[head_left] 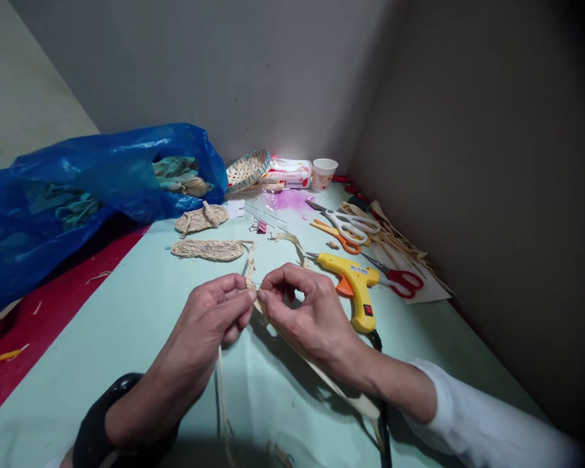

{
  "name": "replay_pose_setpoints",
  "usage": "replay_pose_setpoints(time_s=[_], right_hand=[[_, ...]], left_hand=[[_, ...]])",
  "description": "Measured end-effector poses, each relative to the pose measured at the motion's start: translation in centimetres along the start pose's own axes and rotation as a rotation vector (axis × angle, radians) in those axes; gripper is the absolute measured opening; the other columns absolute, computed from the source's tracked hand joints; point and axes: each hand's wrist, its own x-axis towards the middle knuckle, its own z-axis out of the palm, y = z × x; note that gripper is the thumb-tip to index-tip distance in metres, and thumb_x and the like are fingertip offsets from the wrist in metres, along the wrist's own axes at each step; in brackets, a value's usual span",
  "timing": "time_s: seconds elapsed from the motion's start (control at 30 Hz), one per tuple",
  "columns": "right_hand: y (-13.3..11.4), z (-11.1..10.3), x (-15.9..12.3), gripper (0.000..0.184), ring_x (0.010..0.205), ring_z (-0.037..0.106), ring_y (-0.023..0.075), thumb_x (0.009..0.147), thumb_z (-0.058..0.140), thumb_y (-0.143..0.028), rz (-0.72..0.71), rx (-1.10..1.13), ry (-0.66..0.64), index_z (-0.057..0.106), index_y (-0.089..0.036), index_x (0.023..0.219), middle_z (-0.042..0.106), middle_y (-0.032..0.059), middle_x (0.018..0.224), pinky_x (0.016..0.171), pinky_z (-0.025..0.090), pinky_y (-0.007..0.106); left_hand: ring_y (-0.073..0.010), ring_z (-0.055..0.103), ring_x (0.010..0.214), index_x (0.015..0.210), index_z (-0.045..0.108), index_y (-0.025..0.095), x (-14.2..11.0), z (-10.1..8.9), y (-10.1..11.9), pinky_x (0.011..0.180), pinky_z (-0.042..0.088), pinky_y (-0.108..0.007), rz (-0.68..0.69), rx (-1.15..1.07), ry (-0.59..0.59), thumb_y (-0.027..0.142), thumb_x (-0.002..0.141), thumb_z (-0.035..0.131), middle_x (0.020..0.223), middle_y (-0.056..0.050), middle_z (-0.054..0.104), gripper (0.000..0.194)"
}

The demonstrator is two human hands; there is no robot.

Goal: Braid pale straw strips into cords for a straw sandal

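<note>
My left hand (212,318) and my right hand (312,312) meet above the middle of the table, each pinching a pale braided straw cord (250,263) between thumb and fingers. From the pinch, the cord runs up to a coiled, sole-shaped woven piece (207,249). Loose flat strands hang below: a long one (331,383) passes under my right wrist, and a thin one (220,383) drops beneath my left hand. Behind lies a second woven sole with a strap (202,219). Fingers hide the exact spot where the strands cross.
A yellow glue gun (353,279) lies right of my right hand, its black cord running toward me. Beyond are red scissors (402,279), orange scissors (344,240), white scissors (351,224), a pink binder clip (261,226), a paper cup (324,174), a basket (248,170) and a blue bag (127,169).
</note>
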Motion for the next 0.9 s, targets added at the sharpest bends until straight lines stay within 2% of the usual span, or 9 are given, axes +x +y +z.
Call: replay_pose_setpoints(time_s=[0.17,0.47,0.67,0.8,0.87,0.9], right_hand=[[0.4,0.2,-0.2,0.006,0.065,0.053,0.0082,0.079,0.061,-0.012,-0.119,0.023,0.041,0.062,-0.014,0.073,0.060,-0.0013,0.070,0.063,0.042,0.019],[0.5,0.3,0.3,0.006,0.060,0.051,0.0080,0.075,0.061,-0.010,-0.129,0.067,0.007,0.061,-0.014,0.071,0.057,-0.0017,0.066,0.058,0.043,0.020],[-0.7,0.0,-0.5,0.006,0.065,0.054,0.0095,0.078,0.061,-0.009,-0.390,0.061,0.027,0.061,-0.015,0.077,0.061,0.0008,0.071,0.062,0.045,0.023],[-2.6,-1.7,0.0,0.008,0.070,0.055,0.0120,0.081,0.061,-0.010,-0.425,0.165,0.028,0.060,-0.018,0.083,0.060,0.0008,0.075,0.066,0.046,0.027],[-2.4,-3.8,-1.6,0.008,0.073,0.057,0.0145,0.085,0.060,-0.012,-0.389,0.228,-0.002,0.061,-0.020,0.086,0.061,0.0019,0.077,0.070,0.048,0.031],[-1.7,-5.2,-3.4,0.009,0.077,0.058,0.0162,0.086,0.059,-0.013,-0.343,0.254,0.028,0.062,-0.021,0.089,0.062,0.0032,0.081,0.072,0.049,0.033]], left_hand=[[-0.0039,0.027,0.047,0.070,0.051,0.016,-0.2,-0.1,0.4,0.041,0.015,-0.018,-0.015,-0.088,-0.004,0.021,0.074,0.065,0.053,0.007,0.042,0.015],[-0.0024,0.019,0.046,0.067,0.048,0.015,0.0,-0.3,0.3,0.041,0.007,-0.019,-0.097,-0.280,-0.093,0.017,0.070,0.067,0.055,0.008,0.036,0.019],[-0.0026,0.022,0.048,0.069,0.049,0.015,0.3,-0.4,-0.1,0.043,0.010,-0.018,-0.088,-0.279,-0.073,0.019,0.073,0.067,0.058,0.006,0.040,0.019],[-0.0032,0.024,0.048,0.069,0.049,0.015,0.3,-0.7,0.0,0.042,0.011,-0.019,-0.042,-0.214,-0.056,0.024,0.078,0.062,0.058,0.005,0.041,0.018],[-0.0032,0.025,0.047,0.066,0.047,0.015,0.5,-1.0,-0.1,0.042,0.011,-0.019,-0.014,-0.177,-0.023,0.026,0.079,0.061,0.058,0.005,0.041,0.021],[-0.0031,0.024,0.046,0.064,0.047,0.015,0.7,-1.1,-0.1,0.041,0.011,-0.019,-0.007,-0.170,0.001,0.026,0.079,0.061,0.058,0.005,0.041,0.023]])
